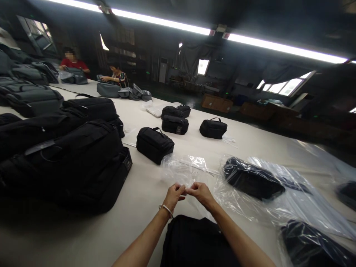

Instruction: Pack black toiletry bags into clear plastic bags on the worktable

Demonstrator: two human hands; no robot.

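plastic bag [185,168] | clear, crinkled, glossy | left hand [174,195] and right hand [200,193] fingers pinch its edge

This is a bag factory or packing workshop, a big dim hall lit by long tube lights [161,20] on the ceiling. A very long white table [91,222] runs its length, with black backpacks [72,163] heaped along its left edge, small black pouches [154,144] across its middle and bagged pouches in clear plastic [251,180] toward its right edge. Two workers [72,61] sit handling grey bags at the far left corner, and cardboard boxes [217,103] stand on the floor beyond.
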